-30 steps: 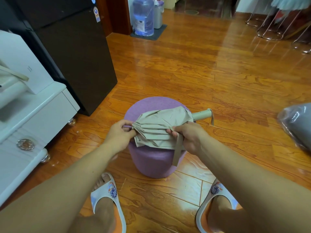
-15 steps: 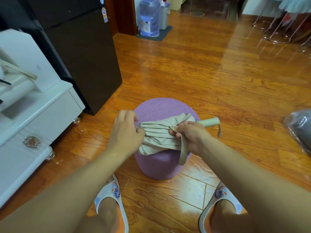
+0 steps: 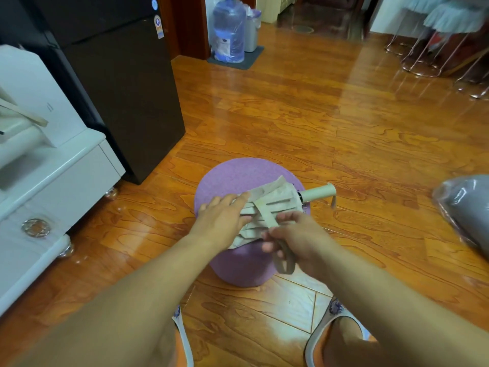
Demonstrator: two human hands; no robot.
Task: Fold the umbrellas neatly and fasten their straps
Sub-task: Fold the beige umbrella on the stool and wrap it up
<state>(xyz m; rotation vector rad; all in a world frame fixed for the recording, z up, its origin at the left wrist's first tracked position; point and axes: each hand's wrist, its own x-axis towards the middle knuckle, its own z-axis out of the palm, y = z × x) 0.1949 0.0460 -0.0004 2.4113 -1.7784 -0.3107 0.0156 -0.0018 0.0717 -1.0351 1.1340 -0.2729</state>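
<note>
A beige folding umbrella (image 3: 275,201) lies across a round purple stool (image 3: 232,176), its pale handle (image 3: 317,192) pointing right with a wrist loop hanging from the end. My left hand (image 3: 222,217) lies flat on the pleated canopy's left end, fingers stretched out and pressing it down. My right hand (image 3: 296,239) pinches the umbrella's beige strap (image 3: 284,256), which runs from the canopy's middle down over the stool's front edge. The umbrella's tip is hidden under my left hand.
A black fridge (image 3: 113,83) and a white cabinet (image 3: 50,176) stand at the left. A grey bag in clear plastic (image 3: 465,207) lies on the wooden floor at the right. A water bottle (image 3: 229,30) stands at the back, chair legs at the far right. My slippered feet flank the stool.
My left hand has gone from gripping the canopy's end to lying flat on top of it. My right hand has drawn the strap down toward me, off the canopy.
</note>
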